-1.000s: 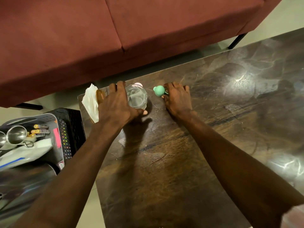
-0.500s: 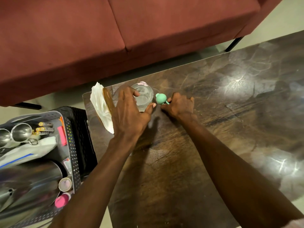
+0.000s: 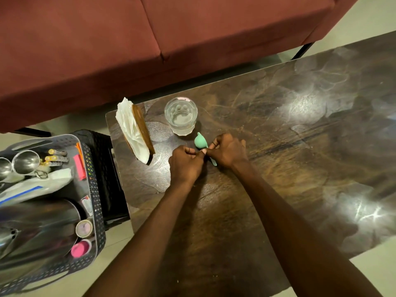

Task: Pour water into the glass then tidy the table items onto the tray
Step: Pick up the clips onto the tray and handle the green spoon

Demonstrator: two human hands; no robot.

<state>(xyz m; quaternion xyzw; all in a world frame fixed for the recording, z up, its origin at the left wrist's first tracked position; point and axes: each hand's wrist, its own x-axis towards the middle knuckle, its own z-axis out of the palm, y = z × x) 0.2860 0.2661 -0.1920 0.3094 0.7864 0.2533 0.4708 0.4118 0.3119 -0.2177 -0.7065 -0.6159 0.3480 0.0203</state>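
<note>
A clear glass with water in it stands alone near the far left corner of the dark wooden table. Just in front of it my right hand grips a small green tool with a round head; its thin handle pokes out below my fingers. My left hand is curled beside it, fingertips meeting the right hand at the tool. A grey perforated tray sits to the left of the table, below its level.
A wooden napkin holder with white napkins lies at the table's left edge. The tray holds a steel jug, steel cups, small tubes, a pink-capped item and a white packet. A red sofa runs behind the table.
My left hand let go of the glass and came back to the green tool. My right hand pulled the tool nearer to me. The glass now stands free.
</note>
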